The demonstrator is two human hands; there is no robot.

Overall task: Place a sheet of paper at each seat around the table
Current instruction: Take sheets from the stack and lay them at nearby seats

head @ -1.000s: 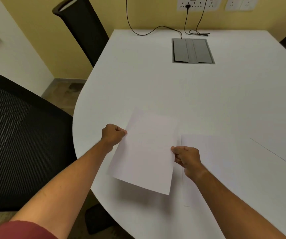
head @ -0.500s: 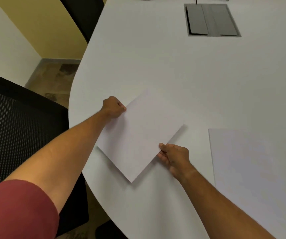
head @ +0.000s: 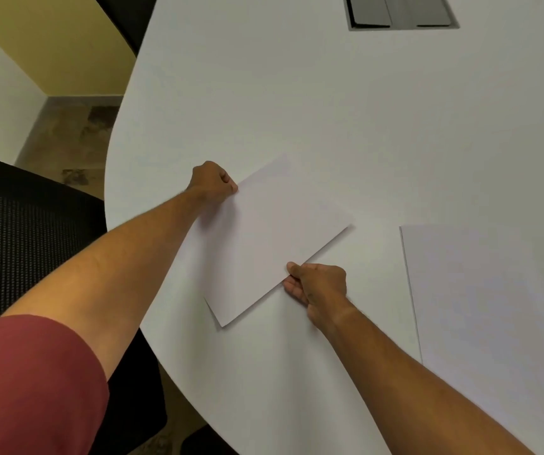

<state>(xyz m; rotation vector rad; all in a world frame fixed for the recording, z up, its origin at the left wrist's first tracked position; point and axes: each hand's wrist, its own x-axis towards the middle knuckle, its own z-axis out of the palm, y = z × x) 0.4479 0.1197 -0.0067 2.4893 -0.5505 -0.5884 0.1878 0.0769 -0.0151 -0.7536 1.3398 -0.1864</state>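
A white sheet of paper (head: 267, 238) lies turned at an angle, low over or on the white table (head: 296, 103) near its rounded left end. My left hand (head: 213, 182) pinches the sheet's far left edge. My right hand (head: 318, 285) pinches its near right edge, thumb on top. A second white sheet (head: 490, 307) lies flat on the table to the right, apart from both hands.
A black mesh chair (head: 24, 238) stands at the table's left end, close to the held sheet. Another black chair back (head: 126, 21) shows at the top left. A grey cable hatch (head: 401, 11) is set into the table's far middle.
Both hands have carried the sheet leftward, away from the second sheet, and turned it toward the table's rounded left end. The view has dropped and shifted left.
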